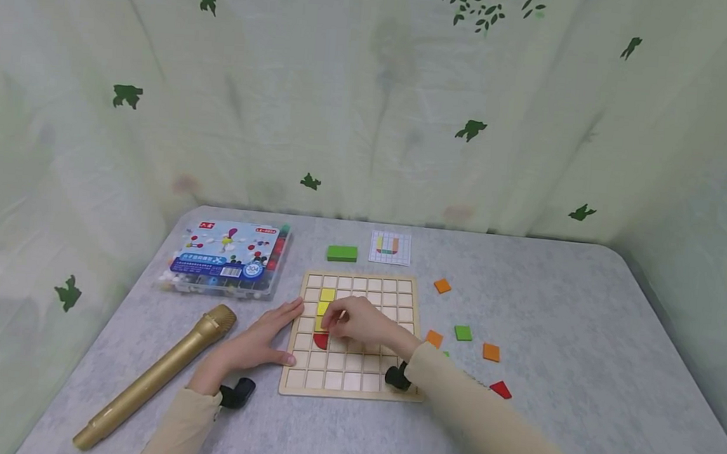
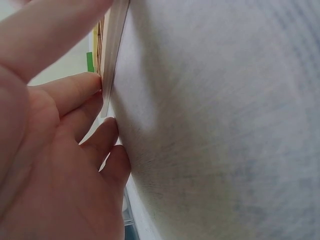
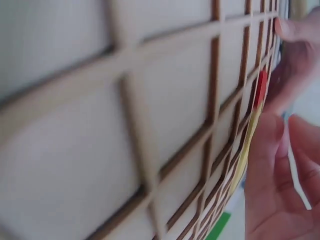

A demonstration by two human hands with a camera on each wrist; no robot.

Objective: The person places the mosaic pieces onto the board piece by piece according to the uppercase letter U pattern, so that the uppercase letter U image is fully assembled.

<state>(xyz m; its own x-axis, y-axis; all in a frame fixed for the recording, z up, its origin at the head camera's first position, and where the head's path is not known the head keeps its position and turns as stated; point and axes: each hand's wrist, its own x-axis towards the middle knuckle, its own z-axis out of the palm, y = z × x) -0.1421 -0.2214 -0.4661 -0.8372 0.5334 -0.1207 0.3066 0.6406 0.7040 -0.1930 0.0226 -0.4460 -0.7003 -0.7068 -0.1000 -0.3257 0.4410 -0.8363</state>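
Note:
A wooden grid board [image 1: 353, 381] lies on the table with a column of yellow square tiles [image 1: 328, 295] in it. Just below them sits a red piece with a curved edge [image 1: 320, 341]. My left hand [image 1: 254, 346] rests against the board's left edge, fingers extended and thumb at the lower part of the frame. Over the yellow column is my right hand [image 1: 357, 319], its fingers bent and their tips at the lowest yellow tile. In the right wrist view the thumb and finger tips [image 3: 272, 125] are close together beside the yellow tiles; whether they pinch one is hidden.
Behind the board are a green block [image 1: 342, 254] and a pattern card [image 1: 390, 248]. Loose orange tiles [image 1: 491, 352], a green tile [image 1: 463, 332] and a red piece [image 1: 500, 389] lie right. A gold microphone [image 1: 157, 378] and a plastic case [image 1: 228, 256] lie left.

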